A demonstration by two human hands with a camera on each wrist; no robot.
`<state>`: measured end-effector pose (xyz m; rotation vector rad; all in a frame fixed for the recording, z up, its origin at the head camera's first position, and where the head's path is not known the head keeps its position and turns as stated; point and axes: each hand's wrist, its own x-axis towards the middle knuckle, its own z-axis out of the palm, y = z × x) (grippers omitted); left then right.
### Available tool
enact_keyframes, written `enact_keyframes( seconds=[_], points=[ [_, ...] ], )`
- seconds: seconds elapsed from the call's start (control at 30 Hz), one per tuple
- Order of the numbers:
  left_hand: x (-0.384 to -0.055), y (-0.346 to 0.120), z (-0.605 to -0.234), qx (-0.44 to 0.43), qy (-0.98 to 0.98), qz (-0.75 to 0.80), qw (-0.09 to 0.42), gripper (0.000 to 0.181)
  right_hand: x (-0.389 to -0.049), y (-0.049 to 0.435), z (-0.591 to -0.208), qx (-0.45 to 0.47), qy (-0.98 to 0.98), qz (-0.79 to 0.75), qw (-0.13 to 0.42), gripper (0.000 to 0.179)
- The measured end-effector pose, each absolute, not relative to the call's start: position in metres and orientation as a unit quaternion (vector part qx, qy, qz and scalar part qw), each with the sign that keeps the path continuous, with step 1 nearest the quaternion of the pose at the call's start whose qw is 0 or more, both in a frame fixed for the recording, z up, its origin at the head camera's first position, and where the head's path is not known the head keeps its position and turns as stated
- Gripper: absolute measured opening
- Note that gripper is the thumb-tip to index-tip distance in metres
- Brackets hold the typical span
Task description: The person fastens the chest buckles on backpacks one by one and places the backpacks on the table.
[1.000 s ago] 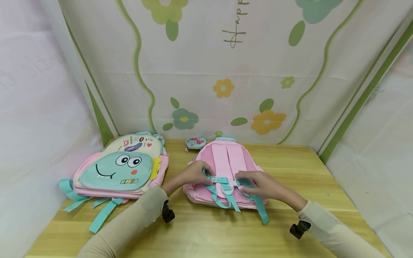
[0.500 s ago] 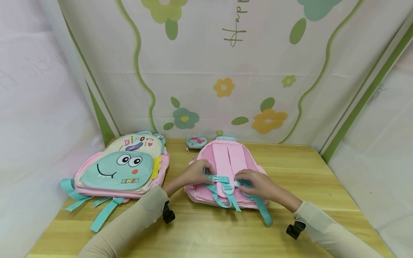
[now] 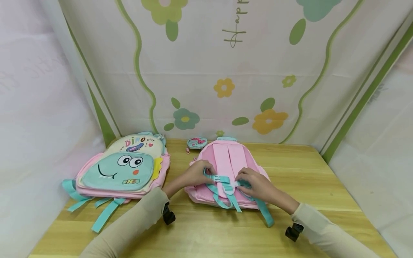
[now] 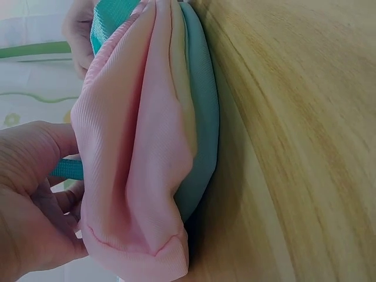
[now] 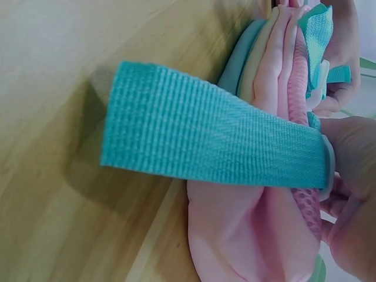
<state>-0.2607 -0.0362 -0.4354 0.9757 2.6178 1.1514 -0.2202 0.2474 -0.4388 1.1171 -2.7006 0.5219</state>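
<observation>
1. Head view: the pink backpack (image 3: 223, 161) lies near the middle of the tabletop (image 3: 300, 182), shoulder straps facing up, its teal handle (image 3: 227, 138) at twelve o'clock.
2. At the backpack's nine o'clock, the left hand (image 3: 198, 173) pinches the left teal strap (image 4: 67, 169) between thumb and fingers, just beside a white buckle (image 3: 217, 178).
3. Toward three to four o'clock, the right hand (image 3: 258, 184) grips the right teal strap (image 5: 211, 129) with curled fingers; the strap's loose end hangs over the bag's edge at five o'clock.
4. Two teal strap tails (image 3: 237, 205) trail from the lower middle, at six o'clock.
5. Near the backpack, at eleven o'clock, sits a small teal pouch (image 3: 197, 143) with a pink zip pull (image 3: 188, 151).
6. Well apart at nine o'clock lies a dinosaur backpack (image 3: 120, 166), smiling front up, teal straps spread from its six to eight o'clock.
7. Beyond everything, at twelve o'clock, hangs a flower-printed cloth (image 3: 206, 61).
8. Both forearms wear beige sleeves (image 3: 135, 222).
</observation>
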Motion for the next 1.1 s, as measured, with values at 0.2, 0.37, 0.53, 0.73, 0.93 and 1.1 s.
enact_keyframes(
  seconds=[0.2, 0.37, 0.53, 0.73, 0.93, 1.1],
  points=[
    [-0.261, -0.0363, -0.4371, 0.349, 0.861, 0.367, 0.046, 0.017, -0.2196, 0.2476, -0.4427, 0.386, -0.9, 0.168, 0.117, 0.019],
    [-0.2603, -0.0368, -0.4366, 0.361, 0.857, 0.366, 0.039, 0.017, -0.218, 0.2473, -0.4434, 0.383, -0.898, 0.168, 0.134, 0.023],
    [-0.2589, -0.0364, -0.435, 0.361, 0.857, 0.366, 0.032, 0.017, -0.2166, 0.2477, -0.4423, 0.37, -0.901, 0.178, 0.141, 0.024],
    [-0.2572, -0.0353, -0.4319, 0.359, 0.853, 0.378, 0.028, 0.016, -0.2152, 0.2483, -0.4412, 0.366, -0.897, 0.198, 0.15, 0.025],
    [-0.2576, -0.0341, -0.4319, 0.353, 0.849, 0.392, 0.027, 0.016, -0.2148, 0.2487, -0.4397, 0.367, -0.891, 0.207, 0.171, 0.025],
    [-0.2561, -0.033, -0.4299, 0.356, 0.843, 0.402, 0.021, 0.017, -0.2163, 0.2492, -0.4378, 0.379, -0.876, 0.22, 0.2, 0.025]
  ],
)
